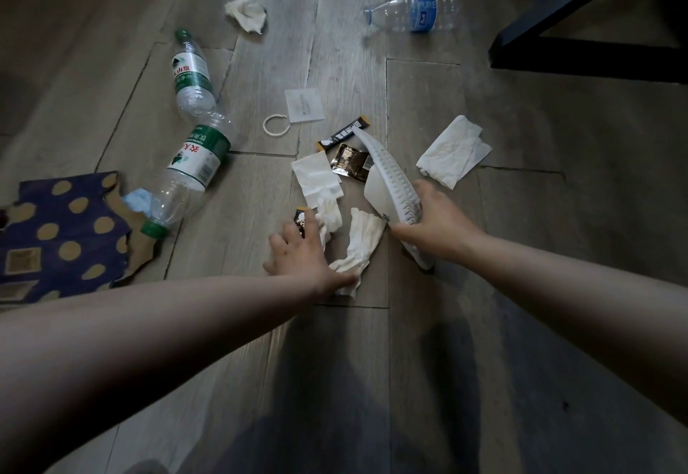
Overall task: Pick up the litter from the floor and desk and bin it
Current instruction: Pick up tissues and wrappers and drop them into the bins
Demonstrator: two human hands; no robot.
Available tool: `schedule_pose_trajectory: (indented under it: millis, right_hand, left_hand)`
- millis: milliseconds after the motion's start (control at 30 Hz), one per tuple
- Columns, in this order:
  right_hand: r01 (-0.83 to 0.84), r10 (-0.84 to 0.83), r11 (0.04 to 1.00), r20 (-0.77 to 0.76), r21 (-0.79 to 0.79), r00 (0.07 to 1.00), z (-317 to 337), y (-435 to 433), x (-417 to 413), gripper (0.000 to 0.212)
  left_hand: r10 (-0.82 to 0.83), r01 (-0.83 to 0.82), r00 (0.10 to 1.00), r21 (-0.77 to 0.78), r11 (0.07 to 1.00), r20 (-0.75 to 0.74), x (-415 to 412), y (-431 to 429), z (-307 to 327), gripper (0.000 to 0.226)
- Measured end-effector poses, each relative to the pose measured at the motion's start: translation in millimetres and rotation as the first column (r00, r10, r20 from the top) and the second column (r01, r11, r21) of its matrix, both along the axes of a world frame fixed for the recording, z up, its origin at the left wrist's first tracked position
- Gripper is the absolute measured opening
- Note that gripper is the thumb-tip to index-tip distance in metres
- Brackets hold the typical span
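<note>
Grey wood-plank floor fills the view, strewn with litter. Right hand is closed around the lower end of a white ribbed fan-like piece, which tilts up and away from the grip, its tip over a black sachet. Left hand lies low with fingers spread, not gripping; its fingertips reach a small dark packet and a crumpled tissue. Between the two hands lies a long tissue, its near end touching the left wrist. Just beyond the right-hand grip, a brown packet and a flat white paper lie beside the fan; to its right sits another tissue. Left of the left hand lie two green-label bottles and torn dotted cardboard. Well beyond both hands: a white ring, a clear square wrapper, a tissue wad and a blue-label bottle, near a dark furniture frame.
</note>
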State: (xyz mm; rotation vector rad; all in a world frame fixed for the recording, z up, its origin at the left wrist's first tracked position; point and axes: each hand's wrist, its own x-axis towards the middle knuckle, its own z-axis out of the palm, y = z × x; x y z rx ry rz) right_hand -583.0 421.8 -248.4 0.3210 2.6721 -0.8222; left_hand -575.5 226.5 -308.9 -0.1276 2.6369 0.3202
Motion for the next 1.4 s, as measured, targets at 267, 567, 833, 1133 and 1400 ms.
schedule_pose_trajectory:
  millis: [267, 567, 833, 1133, 1400]
  right_hand:
    - [0.026, -0.026, 1.0, -0.013, -0.001, 1.0, 0, 7, -3, 0.077]
    - [0.021, -0.021, 1.0, -0.009, 0.002, 1.0, -1, 7, -3, 0.08]
    - [0.011, -0.011, 1.0, 0.0, -0.006, 1.0, -3, 8, -2, 0.081]
    - [0.006, -0.006, 1.0, 0.01, -0.01, 1.0, -3, 5, -3, 0.085]
    - [0.003, -0.003, 1.0, 0.01, 0.01, 1.0, -2, 6, -2, 0.082]
  left_hand:
    - [-0.177, 0.19, 0.972, 0.068, 0.98, -0.155, -8, -8, -8, 0.127]
    - [-0.388, 0.388, 0.921, 0.0, 0.922, -0.025, -64, 2, 7, 0.141]
    - [-0.396, 0.406, 0.914, 0.163, 0.899, -0.089, -60, -6, 1, 0.083]
    - [-0.334, 0.349, 0.937, 0.26, 0.9, -0.103, -51, -11, 1, 0.058]
    - [-0.269, 0.286, 0.958, 0.284, 0.915, -0.098, -52, -12, 3, 0.046]
